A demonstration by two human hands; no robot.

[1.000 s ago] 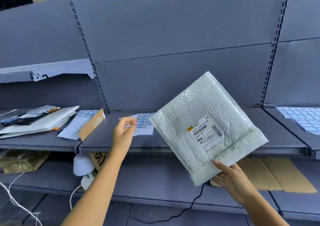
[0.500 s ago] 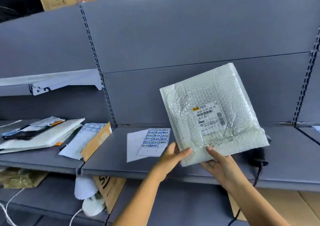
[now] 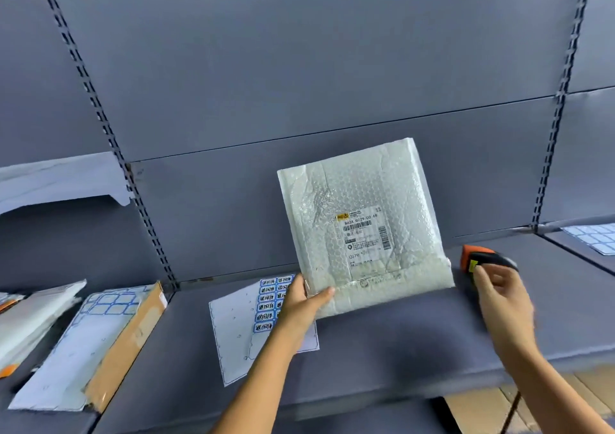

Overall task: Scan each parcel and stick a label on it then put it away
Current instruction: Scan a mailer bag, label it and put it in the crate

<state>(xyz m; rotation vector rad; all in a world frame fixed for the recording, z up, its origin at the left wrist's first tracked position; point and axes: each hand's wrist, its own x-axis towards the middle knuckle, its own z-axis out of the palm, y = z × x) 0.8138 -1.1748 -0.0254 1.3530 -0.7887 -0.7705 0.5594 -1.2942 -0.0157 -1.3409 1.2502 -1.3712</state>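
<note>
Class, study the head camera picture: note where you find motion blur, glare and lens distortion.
Head view: the right hand is smeared by motion beside the orange-and-black scanner; the white bubble-wrap parcel is sharp, its plastic glinting; the grey shelving's slotted uprights splay outward, a wide-angle effect.

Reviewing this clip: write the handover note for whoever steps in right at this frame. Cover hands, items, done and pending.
Left hand: grips the bubble-wrap parcel by its lower left corner, upright, barcode facing the camera.
Right hand: open, reaching at the orange-black scanner on the shelf; blur hides whether it touches.
Sticker sheet: flat on the shelf, below the left wrist.
Done: parcel in hand; no blue sticker shows on it.
Left: scan it, stick a label, put it away.
</note>
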